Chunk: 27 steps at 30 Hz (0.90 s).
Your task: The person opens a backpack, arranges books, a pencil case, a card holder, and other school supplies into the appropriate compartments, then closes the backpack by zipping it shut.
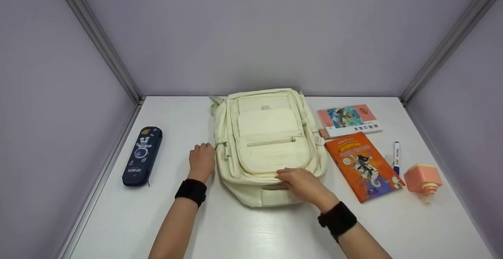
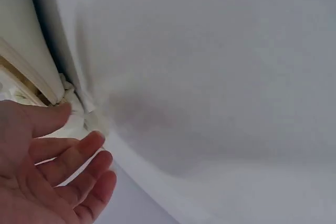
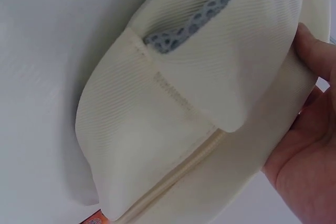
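A cream backpack (image 1: pixel 271 157) lies front side up in the middle of the table, its bottom towards me. My right hand (image 1: pixel 302 184) holds the bag's lower front edge. In the right wrist view the thumb (image 3: pixel 314 51) lies against the bag's bottom panel, and the other fingers are partly hidden behind the edge. My left hand (image 1: pixel 202 162) is at the bag's left side. In the left wrist view its fingers (image 2: pixel 94 169) are loosely bent, with the thumb apart from them and nothing seen between; a zipper (image 2: pixel 31 80) runs just beyond.
A dark blue pencil case (image 1: pixel 142 156) lies on the left of the white table (image 1: pixel 106 223). To the right are a pink-and-white book (image 1: pixel 349 120), an orange book (image 1: pixel 363 166), a marker (image 1: pixel 396 157) and a pink bottle with a pump top (image 1: pixel 422 177). Grey walls stand behind and at both sides.
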Motion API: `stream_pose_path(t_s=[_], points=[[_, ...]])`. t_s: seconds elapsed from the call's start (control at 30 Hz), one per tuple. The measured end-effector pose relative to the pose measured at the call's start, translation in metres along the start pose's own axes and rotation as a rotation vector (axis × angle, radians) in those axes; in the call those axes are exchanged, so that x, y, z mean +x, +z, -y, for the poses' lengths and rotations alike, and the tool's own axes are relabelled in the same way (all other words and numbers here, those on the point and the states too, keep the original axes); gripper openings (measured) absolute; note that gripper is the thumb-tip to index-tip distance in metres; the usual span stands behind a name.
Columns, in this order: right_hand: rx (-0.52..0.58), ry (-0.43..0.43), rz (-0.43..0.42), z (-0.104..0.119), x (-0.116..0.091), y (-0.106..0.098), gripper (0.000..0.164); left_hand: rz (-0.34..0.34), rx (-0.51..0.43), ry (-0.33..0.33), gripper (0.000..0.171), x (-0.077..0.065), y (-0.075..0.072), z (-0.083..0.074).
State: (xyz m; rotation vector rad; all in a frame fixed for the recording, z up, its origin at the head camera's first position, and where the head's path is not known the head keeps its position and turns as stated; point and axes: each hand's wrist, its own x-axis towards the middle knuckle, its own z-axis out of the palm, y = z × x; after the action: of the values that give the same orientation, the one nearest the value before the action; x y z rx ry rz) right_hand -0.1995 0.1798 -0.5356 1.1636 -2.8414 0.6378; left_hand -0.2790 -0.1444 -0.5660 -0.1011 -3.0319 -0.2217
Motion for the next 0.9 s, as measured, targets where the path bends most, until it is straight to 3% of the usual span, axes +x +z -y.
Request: stream_pose_path(t_s=[0.13,0.27,0.33,0.47,0.67,0.9], points=[[-0.009,-0.01,-0.009,0.0,0.0,-0.002,0.015,-0.062,-0.044,0.067,0.029,-0.01,-0.011,-0.016],[-0.026,-0.021,-0.025,0.001,0.001,-0.004,0.011,-0.145,-0.253,0.253,0.027,-0.023,-0.02,-0.037],[-0.035,-0.02,-0.03,0.002,0.002,-0.007,0.01,-0.127,-0.385,0.373,0.032,-0.031,-0.023,-0.046],[-0.054,-0.002,-0.033,0.004,0.004,-0.013,0.01,0.008,-0.547,0.533,0.046,-0.048,-0.026,-0.059],[-0.078,0.039,-0.026,0.007,0.008,-0.022,0.015,0.14,-0.511,0.601,0.061,-0.062,-0.027,-0.062],[-0.053,0.076,-0.012,0.007,0.009,-0.031,0.018,0.171,-0.532,0.601,0.056,-0.066,-0.024,-0.055]])
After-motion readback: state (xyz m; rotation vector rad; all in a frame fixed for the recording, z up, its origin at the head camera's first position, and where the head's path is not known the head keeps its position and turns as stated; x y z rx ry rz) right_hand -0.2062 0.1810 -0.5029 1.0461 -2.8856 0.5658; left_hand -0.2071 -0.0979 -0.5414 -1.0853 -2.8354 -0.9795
